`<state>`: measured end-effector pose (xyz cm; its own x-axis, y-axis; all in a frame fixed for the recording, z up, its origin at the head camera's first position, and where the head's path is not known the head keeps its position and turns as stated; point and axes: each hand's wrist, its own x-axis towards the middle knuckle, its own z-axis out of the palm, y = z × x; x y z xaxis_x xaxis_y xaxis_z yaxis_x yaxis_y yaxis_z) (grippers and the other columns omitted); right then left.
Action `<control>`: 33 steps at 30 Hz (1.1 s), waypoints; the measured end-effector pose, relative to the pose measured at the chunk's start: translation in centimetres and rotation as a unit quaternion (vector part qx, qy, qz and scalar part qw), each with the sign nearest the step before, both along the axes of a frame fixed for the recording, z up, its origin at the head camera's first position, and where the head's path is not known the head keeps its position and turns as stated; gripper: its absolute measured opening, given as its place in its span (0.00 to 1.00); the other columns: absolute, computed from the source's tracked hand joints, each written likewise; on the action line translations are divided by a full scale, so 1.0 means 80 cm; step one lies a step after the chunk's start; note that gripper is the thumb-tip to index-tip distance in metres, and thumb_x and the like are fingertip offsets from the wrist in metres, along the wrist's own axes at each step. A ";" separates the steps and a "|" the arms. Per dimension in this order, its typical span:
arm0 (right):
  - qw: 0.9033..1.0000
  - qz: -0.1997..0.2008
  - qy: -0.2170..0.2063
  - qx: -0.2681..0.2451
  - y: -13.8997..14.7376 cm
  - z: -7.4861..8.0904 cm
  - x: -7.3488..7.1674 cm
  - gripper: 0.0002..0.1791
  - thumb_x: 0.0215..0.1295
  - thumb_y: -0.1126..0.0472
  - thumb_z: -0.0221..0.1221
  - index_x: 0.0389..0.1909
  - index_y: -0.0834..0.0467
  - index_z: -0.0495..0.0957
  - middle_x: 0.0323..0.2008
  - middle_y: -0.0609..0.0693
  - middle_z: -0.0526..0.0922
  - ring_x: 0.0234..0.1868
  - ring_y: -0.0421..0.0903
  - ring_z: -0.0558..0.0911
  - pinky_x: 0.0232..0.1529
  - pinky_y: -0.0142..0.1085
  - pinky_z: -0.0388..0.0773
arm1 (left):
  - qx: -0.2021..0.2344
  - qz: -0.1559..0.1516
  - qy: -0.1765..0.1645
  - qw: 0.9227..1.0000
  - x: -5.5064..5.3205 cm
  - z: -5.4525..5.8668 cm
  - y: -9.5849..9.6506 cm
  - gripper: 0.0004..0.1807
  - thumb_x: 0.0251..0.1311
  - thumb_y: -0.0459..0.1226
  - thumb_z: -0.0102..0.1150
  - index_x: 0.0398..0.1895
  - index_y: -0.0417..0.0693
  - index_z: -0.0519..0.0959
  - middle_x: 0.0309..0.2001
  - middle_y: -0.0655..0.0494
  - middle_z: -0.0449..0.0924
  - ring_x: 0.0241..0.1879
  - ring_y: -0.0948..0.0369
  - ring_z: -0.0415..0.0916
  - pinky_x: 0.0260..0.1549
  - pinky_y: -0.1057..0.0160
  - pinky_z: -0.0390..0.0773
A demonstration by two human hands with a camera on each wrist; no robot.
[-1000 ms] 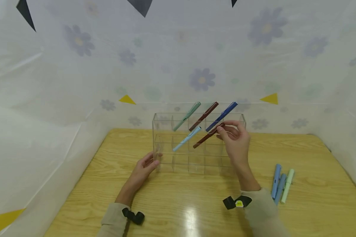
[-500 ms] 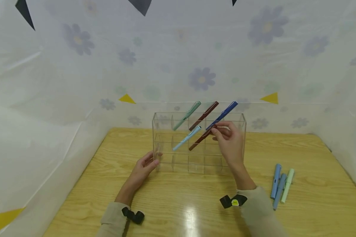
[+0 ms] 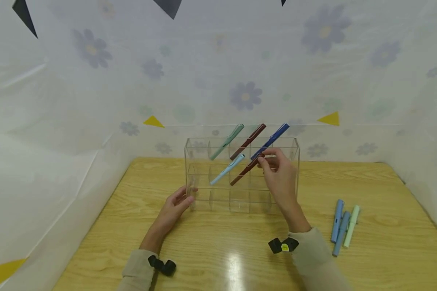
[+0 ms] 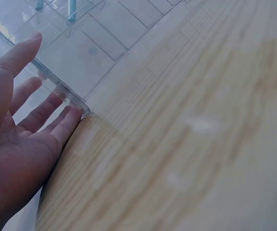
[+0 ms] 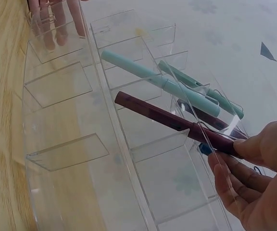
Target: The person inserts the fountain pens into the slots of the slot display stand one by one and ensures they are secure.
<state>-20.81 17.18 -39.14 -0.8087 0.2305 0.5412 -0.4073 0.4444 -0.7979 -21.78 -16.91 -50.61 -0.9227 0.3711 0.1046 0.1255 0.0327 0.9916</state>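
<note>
A clear acrylic pen rack with tiers of compartments stands on the table. My right hand pinches the upper end of a dark red pen, which leans in the middle tier with its lower end in a compartment. To its left in that tier leans a light blue pen. Behind, in the top tier, are a green pen, another dark red pen and a dark blue pen. My left hand touches the rack's left end with fairly straight, spread fingers; its thumb is at the front.
Two blue pens and a pale green pen lie on the wooden table to the right of the rack. A white flowered curtain hangs behind and at the sides.
My right hand has moved left and slightly down with the dark red pen, bringing it closer to the light blue pen. My left hand has stayed at the rack's end.
</note>
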 end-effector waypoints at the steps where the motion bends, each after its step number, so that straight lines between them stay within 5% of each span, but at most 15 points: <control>1: 1.000 -0.004 0.001 0.009 0.000 0.000 0.000 0.07 0.72 0.64 0.64 0.47 0.60 0.81 0.36 0.54 0.90 0.34 0.51 0.89 0.33 0.22 0.78 | 0.000 0.000 0.001 1.000 0.000 -0.001 0.000 0.31 0.77 0.38 0.55 0.78 0.40 0.61 0.72 0.45 0.70 0.75 0.50 0.60 0.62 0.65 0.71; 15: 0.999 -0.012 0.002 0.044 0.008 0.002 0.006 0.08 0.71 0.63 0.65 0.47 0.60 0.82 0.34 0.54 0.89 0.35 0.49 0.88 0.34 0.19 0.76 | 0.005 0.001 -0.005 1.000 0.001 0.003 0.000 0.31 0.77 0.38 0.55 0.79 0.41 0.61 0.72 0.45 0.70 0.75 0.50 0.60 0.62 0.65 0.71; 19: 1.000 -0.006 0.004 0.020 0.011 0.001 0.007 0.10 0.71 0.64 0.65 0.49 0.63 0.81 0.35 0.56 0.89 0.34 0.52 0.89 0.33 0.21 0.78 | 0.011 -0.003 -0.003 1.000 0.000 0.001 0.000 0.31 0.77 0.37 0.55 0.78 0.40 0.61 0.72 0.44 0.70 0.75 0.49 0.61 0.62 0.66 0.72; 26: 0.999 0.006 0.020 -0.030 0.029 0.011 0.016 0.12 0.72 0.65 0.64 0.52 0.65 0.81 0.37 0.62 0.89 0.30 0.32 0.86 0.32 0.27 0.82 | 0.010 -0.001 -0.004 1.000 -0.001 0.001 -0.001 0.30 0.77 0.38 0.55 0.78 0.42 0.62 0.71 0.46 0.70 0.74 0.50 0.62 0.62 0.64 0.72; 33: 0.998 0.025 -0.005 -0.064 0.056 0.028 0.043 0.13 0.75 0.62 0.61 0.53 0.65 0.80 0.39 0.61 0.88 0.33 0.41 0.88 0.35 0.32 0.85 | 0.012 -0.002 -0.001 1.000 -0.002 -0.003 -0.002 0.29 0.77 0.38 0.56 0.78 0.47 0.65 0.71 0.44 0.71 0.73 0.48 0.63 0.59 0.65 0.74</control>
<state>-17.35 21.63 -36.88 -0.8257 0.2566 0.5023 -0.4184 0.3186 -0.8506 -21.91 -17.10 -50.83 -0.9218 0.3715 0.1110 0.1231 0.0091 0.9924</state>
